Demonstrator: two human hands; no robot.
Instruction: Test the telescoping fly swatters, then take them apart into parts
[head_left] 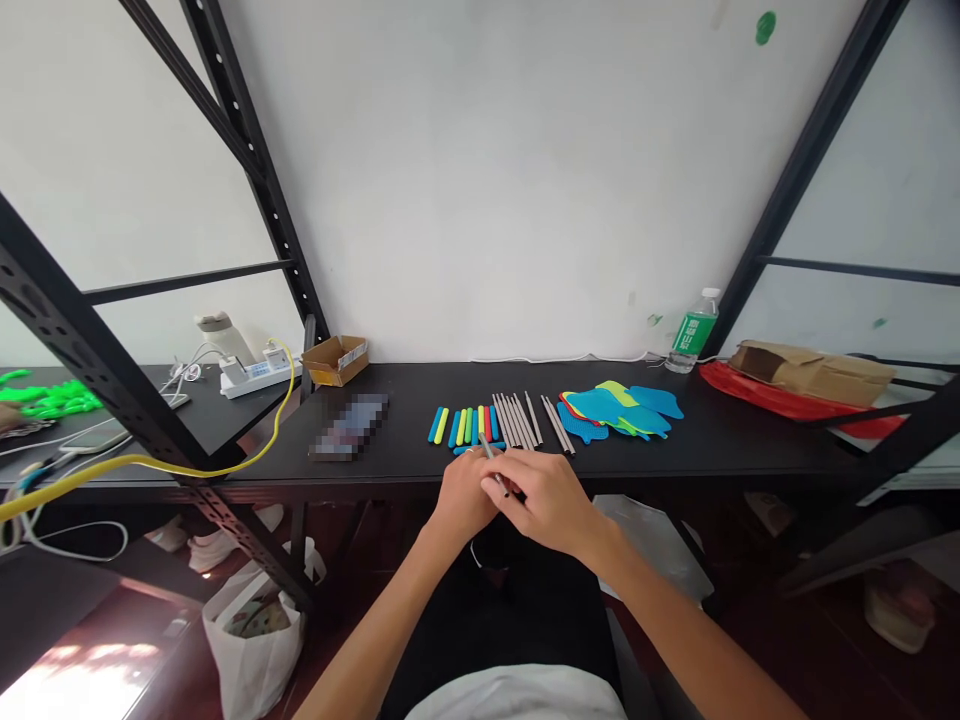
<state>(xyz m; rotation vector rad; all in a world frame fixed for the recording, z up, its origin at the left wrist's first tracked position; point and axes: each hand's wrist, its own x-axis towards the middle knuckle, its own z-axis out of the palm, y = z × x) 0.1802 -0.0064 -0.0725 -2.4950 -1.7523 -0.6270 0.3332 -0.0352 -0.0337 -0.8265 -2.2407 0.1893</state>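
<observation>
Black desk [405,400]; all entries are placed against the row of thin silver metal rods [516,420].

Well left of the rods: open brown cardboard box [335,362]; flat object [349,426], too blurred to identify.
Just left: straight blue, green, yellow and red sticks [463,426].
Just below: left hand [463,500] and right hand [547,500], close together, fingers curled shut, one slim silver rod [493,468] held between them.
Just right: flat blue, yellow and red mesh-textured pieces [619,412].
Well right: clear water bottle with green label [694,330]; brown paper parcel [814,372] on red plastic sheet [780,397].
</observation>
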